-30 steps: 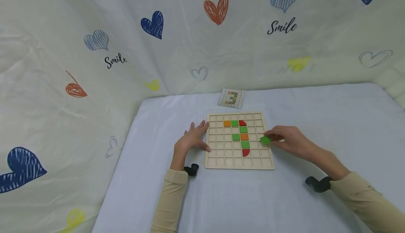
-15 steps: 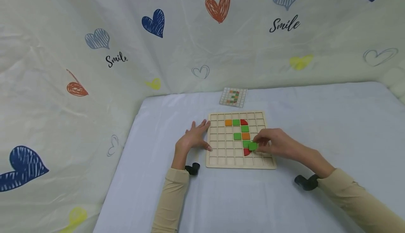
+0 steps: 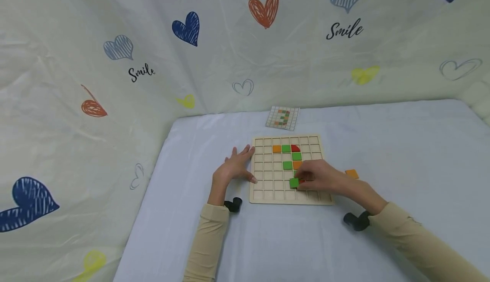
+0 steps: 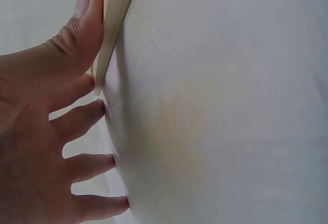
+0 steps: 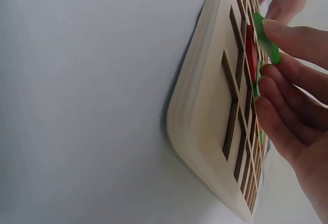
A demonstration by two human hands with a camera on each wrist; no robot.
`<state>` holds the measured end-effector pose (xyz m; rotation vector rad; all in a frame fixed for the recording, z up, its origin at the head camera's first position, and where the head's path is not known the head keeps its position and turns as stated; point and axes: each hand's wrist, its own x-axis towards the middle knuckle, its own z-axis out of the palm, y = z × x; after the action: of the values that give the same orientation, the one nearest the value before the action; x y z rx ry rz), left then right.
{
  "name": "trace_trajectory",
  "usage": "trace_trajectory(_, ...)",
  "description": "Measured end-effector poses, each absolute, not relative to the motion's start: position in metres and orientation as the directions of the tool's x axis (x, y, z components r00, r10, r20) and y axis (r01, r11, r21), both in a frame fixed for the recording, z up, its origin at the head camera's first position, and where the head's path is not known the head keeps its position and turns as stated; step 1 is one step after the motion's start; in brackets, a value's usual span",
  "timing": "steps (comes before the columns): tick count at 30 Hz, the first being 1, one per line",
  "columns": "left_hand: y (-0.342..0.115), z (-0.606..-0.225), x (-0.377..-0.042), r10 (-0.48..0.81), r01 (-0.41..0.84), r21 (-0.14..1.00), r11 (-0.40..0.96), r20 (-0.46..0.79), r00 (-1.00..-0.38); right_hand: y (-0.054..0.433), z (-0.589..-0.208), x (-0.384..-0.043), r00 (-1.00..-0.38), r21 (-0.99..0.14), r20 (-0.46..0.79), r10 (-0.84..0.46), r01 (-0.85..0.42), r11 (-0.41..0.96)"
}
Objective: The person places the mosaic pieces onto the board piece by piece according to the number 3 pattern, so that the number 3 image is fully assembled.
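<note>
A wooden grid board (image 3: 268, 195) lies on the white cloth. Orange, green and red tiles sit in its cells, including an orange square (image 3: 277, 149) and a red rounded piece (image 3: 295, 148) near the far side. My right hand (image 3: 321, 177) pinches a green square tile (image 3: 293, 183) between thumb and finger over the board's lower middle, covering some tiles there. In the right wrist view, this green tile (image 5: 266, 39) is tilted above the grid. With fingers spread, my left hand (image 3: 232, 168) touches the board's left edge; its thumb (image 4: 77, 42) lies against the side.
A small pattern card (image 3: 282, 118) with a coloured grid lies behind the board. One loose orange square tile (image 3: 351, 174) is on the cloth to the right, beyond my right wrist. A cloth backdrop printed with hearts rises at the table's far and left sides.
My right hand has carried the green tile leftward from the board's right edge to its lower middle. The loose orange tile has come into view behind it. My left hand stays put.
</note>
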<state>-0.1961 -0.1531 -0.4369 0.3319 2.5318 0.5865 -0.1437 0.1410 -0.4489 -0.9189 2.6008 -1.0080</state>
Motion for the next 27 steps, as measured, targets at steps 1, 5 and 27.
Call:
trace_trajectory(1, -0.153, -0.437, -0.196, 0.341, 0.117, 0.468, 0.876, -0.430, -0.836, 0.140, -0.449, -0.144, -0.780, -0.664, 0.036, -0.625, -0.486, 0.569)
trace_trajectory(5, -0.152, -0.435, -0.196, 0.341, 0.112, 0.474, 0.874, -0.431, -0.836, 0.136, -0.450, -0.145, -0.771, -0.652, 0.025, -0.637, -0.495, 0.574)
trace_trajectory(27, -0.150, -0.434, -0.195, 0.332, 0.099, 0.482, 0.870, -0.427, -0.841, 0.125, -0.450, -0.147, -0.786, -0.596, -0.049, -0.616, -0.472, 0.650)
